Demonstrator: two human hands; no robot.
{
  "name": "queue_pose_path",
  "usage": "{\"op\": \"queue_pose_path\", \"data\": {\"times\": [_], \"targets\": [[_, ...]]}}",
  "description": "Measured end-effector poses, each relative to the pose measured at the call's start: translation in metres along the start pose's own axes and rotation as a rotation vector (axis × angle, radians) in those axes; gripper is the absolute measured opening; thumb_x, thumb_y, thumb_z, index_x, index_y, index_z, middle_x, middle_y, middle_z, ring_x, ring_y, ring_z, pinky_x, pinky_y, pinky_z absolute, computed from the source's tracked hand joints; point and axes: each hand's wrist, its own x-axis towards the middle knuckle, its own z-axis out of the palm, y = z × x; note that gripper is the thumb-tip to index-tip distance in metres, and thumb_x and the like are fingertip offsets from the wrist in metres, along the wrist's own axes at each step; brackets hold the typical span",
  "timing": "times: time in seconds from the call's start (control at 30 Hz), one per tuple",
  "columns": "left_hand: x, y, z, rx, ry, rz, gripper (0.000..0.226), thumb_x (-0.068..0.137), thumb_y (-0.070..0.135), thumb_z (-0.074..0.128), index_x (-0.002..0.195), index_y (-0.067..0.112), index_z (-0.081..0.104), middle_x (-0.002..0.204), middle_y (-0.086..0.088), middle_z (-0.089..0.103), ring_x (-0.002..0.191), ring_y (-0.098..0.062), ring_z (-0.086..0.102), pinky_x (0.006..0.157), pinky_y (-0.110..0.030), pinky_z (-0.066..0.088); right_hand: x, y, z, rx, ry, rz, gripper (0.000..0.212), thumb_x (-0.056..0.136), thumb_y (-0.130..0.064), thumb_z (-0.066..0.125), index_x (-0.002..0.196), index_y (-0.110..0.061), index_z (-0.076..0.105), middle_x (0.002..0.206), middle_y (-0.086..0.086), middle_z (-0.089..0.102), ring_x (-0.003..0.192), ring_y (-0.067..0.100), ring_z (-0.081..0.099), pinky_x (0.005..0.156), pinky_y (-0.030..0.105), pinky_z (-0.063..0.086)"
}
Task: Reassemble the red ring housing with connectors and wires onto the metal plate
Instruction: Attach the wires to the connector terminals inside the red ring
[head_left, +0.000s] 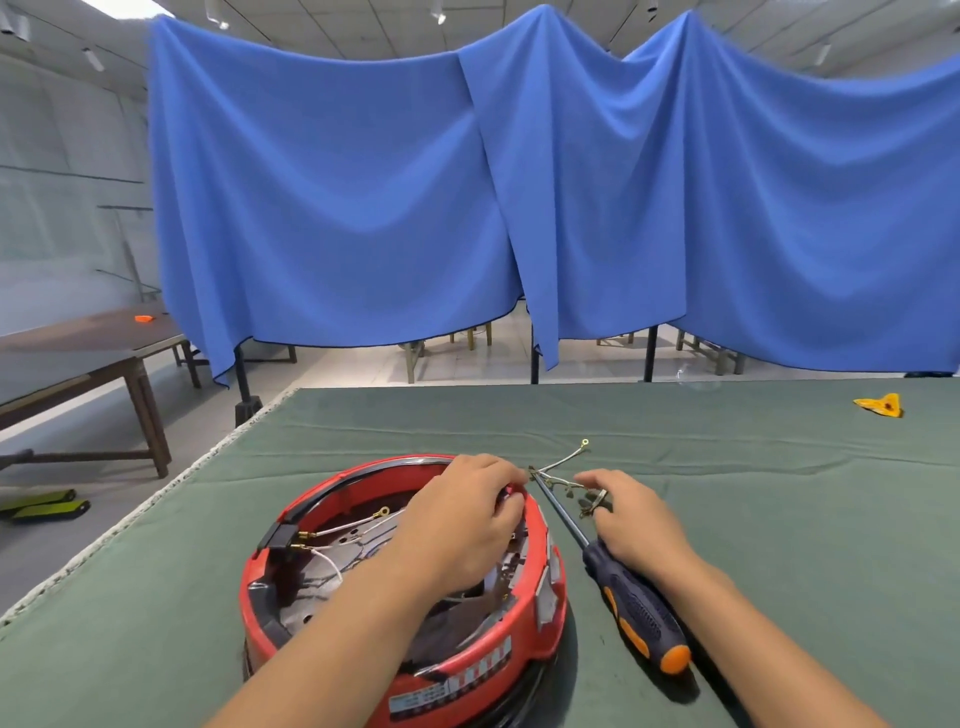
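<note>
The red ring housing (291, 618) sits on the green table, low and left of centre. Inside it I see the grey metal plate (332, 566), a black connector block (283, 538) on the left wall and white wires with ring terminals (363, 519). My left hand (462, 514) reaches over the ring and its curled fingers grip the far right rim. My right hand (628, 514) rests on the cloth to the right and pinches a small metal connector (597, 499) among loose white wires (563, 460).
A screwdriver with a black and orange handle (639, 618) lies beside the ring, partly under my right wrist. A yellow scrap (880, 405) lies at the far right of the green cloth (779, 493). The table's left edge (156, 499) runs diagonally. Blue curtains hang behind.
</note>
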Motion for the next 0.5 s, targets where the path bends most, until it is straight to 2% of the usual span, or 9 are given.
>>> {"op": "queue_pose_path", "data": {"times": [0.1,0.27,0.37,0.5], "targets": [[0.000,0.000,0.001,-0.029,0.020,-0.006,0.031,0.098,0.029,0.040,0.126,0.028,0.054,0.131,0.014,0.052,0.123,-0.005,0.039,0.100,-0.028,0.037,0.003,-0.002,-0.002,-0.112,-0.005,0.010,0.049,0.088,-0.008,0.042,0.131,-0.031,0.052,0.138,-0.009,0.049,0.124,0.020,0.049,0.093,0.032,0.044],[-0.001,0.000,0.002,-0.040,0.033,-0.014,0.031,0.098,0.027,0.041,0.126,0.029,0.055,0.131,0.014,0.053,0.125,-0.005,0.038,0.101,-0.030,0.039,-0.001,-0.001,-0.006,-0.164,0.045,0.054,0.015,0.093,-0.024,0.053,0.099,-0.026,0.066,0.117,-0.002,0.056,0.107,0.022,0.056,0.078,0.030,0.042],[-0.002,0.001,0.001,-0.039,0.024,-0.019,0.033,0.097,0.026,0.041,0.127,0.029,0.053,0.133,0.014,0.051,0.126,-0.005,0.036,0.102,-0.031,0.038,-0.004,-0.001,-0.006,-0.173,0.084,0.035,0.012,0.092,-0.027,0.054,0.091,-0.025,0.067,0.113,-0.004,0.056,0.103,0.021,0.057,0.073,0.028,0.037],[-0.005,0.003,-0.001,-0.018,0.012,-0.014,0.035,0.098,0.027,0.040,0.131,0.029,0.051,0.136,0.014,0.050,0.128,-0.006,0.035,0.103,-0.031,0.037,-0.009,-0.001,-0.008,-0.131,0.123,-0.004,0.011,0.093,-0.032,0.053,0.088,-0.027,0.062,0.110,-0.005,0.057,0.104,0.021,0.057,0.074,0.030,0.037]]}}
